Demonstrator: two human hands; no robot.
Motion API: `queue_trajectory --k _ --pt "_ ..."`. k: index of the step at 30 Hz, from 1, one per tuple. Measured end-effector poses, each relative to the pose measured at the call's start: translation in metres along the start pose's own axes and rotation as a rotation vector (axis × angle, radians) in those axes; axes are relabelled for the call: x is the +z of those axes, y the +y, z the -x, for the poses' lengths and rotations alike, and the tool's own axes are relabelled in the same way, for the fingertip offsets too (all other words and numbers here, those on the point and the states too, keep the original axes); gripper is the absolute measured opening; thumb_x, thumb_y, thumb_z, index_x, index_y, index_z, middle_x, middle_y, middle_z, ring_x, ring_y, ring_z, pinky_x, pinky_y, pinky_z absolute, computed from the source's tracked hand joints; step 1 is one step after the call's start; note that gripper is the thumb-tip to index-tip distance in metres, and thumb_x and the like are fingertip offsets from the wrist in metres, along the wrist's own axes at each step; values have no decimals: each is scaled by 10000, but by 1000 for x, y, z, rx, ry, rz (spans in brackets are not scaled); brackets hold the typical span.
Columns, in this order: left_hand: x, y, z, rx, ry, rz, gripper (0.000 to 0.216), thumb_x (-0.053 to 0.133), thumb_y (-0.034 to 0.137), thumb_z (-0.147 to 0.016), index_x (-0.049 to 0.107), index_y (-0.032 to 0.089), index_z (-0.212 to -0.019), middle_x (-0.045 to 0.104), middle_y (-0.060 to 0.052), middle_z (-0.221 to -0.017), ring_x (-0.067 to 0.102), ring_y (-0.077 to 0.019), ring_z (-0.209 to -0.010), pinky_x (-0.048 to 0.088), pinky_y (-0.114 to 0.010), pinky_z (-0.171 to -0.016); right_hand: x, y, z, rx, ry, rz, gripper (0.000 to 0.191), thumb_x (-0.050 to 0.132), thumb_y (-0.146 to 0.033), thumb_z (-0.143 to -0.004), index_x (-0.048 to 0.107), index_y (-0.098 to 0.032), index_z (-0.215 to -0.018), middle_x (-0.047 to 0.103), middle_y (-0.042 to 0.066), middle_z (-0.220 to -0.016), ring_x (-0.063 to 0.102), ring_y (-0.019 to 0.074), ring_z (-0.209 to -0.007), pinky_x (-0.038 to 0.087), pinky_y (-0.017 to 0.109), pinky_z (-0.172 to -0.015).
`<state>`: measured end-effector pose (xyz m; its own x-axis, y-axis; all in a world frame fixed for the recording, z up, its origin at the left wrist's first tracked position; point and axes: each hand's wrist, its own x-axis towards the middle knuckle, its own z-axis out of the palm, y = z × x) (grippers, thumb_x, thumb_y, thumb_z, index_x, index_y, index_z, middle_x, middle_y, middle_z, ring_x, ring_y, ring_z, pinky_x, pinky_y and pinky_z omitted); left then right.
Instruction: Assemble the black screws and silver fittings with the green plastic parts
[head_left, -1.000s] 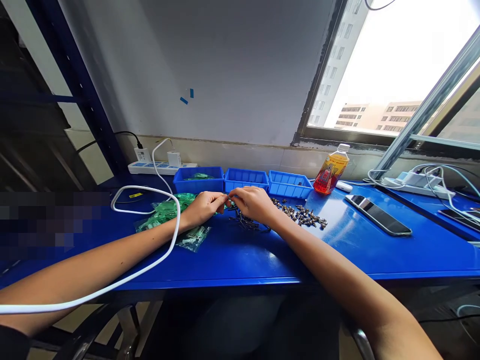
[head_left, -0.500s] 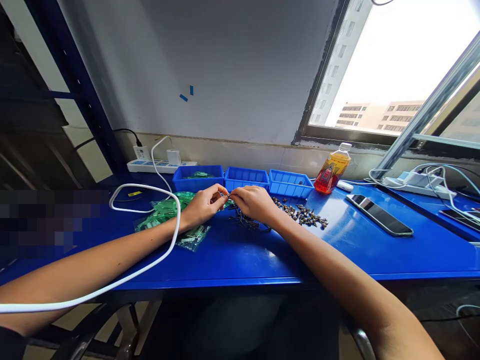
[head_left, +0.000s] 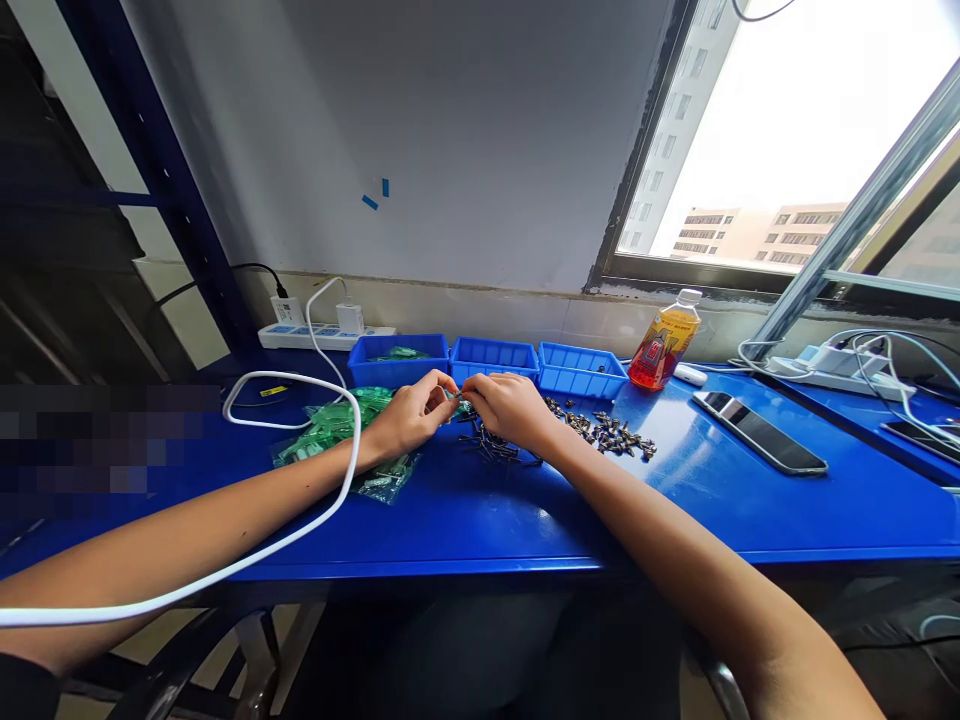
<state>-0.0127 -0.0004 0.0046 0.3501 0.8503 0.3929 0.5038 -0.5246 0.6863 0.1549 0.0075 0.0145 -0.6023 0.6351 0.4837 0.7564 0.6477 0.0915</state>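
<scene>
My left hand (head_left: 411, 412) and my right hand (head_left: 508, 405) meet fingertip to fingertip above the blue table (head_left: 480, 510), both pinched on a tiny part too small to name. Under the left hand lies a heap of green plastic bags (head_left: 330, 425). A clump of thin dark metal pieces (head_left: 491, 447) sits just below the right hand. A scatter of small metal parts (head_left: 607, 430) lies to its right. Three blue bins (head_left: 491, 357) stand in a row right behind the hands.
A white cable (head_left: 300, 385) loops over my left forearm from a power strip (head_left: 322, 332) at the wall. An orange drink bottle (head_left: 663, 345) and a phone (head_left: 757, 430) lie at the right, with another power strip (head_left: 832, 362) and cables beyond. Dark shelving stands left.
The hands stay together at the same spot; only the fingers have shifted slightly on the small part.
</scene>
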Motion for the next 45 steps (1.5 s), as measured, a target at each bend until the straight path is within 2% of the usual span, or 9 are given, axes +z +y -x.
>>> queue_trajectory --k 12,17,20,23,26,28,34,38,45 --pt "-2 2 2 71 38 -122 308 366 451 -804 499 190 -708 545 22 -561 491 -129 -527 368 -235 -532 -5 -5 0 14 -49 -30 197 457 -248 -904 573 -150 -1029 701 84 -891 649 175 -843 388 242 -667" --pt "-2 1 1 92 -15 -218 322 355 447 -821 535 183 -782 574 12 -610 513 -137 -554 386 -243 -555 -13 4 -2 94 -41 -43 191 436 -224 -903 583 -156 -1004 703 80 -909 648 180 -846 392 242 -665" --pt "-1 -2 1 138 -68 -302 295 383 400 -818 571 180 -877 614 -15 -710 558 -162 -646 427 -266 -614 -18 22 0 218 37 -58 195 425 -212 -898 589 -173 -997 704 66 -909 646 175 -823 389 241 -654" --pt "3 -5 -3 257 -120 -391 295 402 322 -819 590 169 -988 639 -59 -871 575 -201 -823 462 -320 -756 -23 47 5 338 165 -49 194 431 -228 -881 607 -182 -949 703 53 -829 633 170 -733 376 245 -618" --pt "9 -9 -8 407 -172 -494 370 401 167 -798 562 170 -1131 617 -81 -1060 531 -211 -974 436 -355 -891 -28 69 12 452 313 -37 168 467 -230 -842 620 -176 -887 683 38 -737 598 158 -659 365 246 -608" --pt "12 -11 -10 453 -219 -534 427 391 86 -777 560 165 -1162 593 -88 -1131 508 -207 -1026 426 -350 -926 -33 79 18 548 376 -35 160 480 -233 -824 625 -169 -848 668 37 -705 578 157 -625 355 250 -593" --pt "13 -8 -8 430 -209 -536 334 406 123 -833 621 174 -1084 623 -87 -1059 512 -212 -1007 447 -348 -901 -45 98 33 745 479 -65 121 537 -241 -776 618 -153 -758 630 46 -648 549 169 -605 350 260 -585" --pt "13 -6 -7 462 -241 -535 398 397 79 -814 600 183 -1139 616 -87 -1110 501 -210 -1040 432 -347 -915 -48 108 41 791 500 -108 142 522 -249 -778 613 -150 -732 613 47 -614 536 169 -573 355 268 -575" --pt "8 -8 -4 415 -204 -485 275 403 148 -828 653 177 -940 646 -78 -939 544 -204 -912 457 -328 -821 -48 119 50 834 550 -92 189 501 -266 -769 623 -157 -674 646 88 -652 546 185 -585 363 285 -570"
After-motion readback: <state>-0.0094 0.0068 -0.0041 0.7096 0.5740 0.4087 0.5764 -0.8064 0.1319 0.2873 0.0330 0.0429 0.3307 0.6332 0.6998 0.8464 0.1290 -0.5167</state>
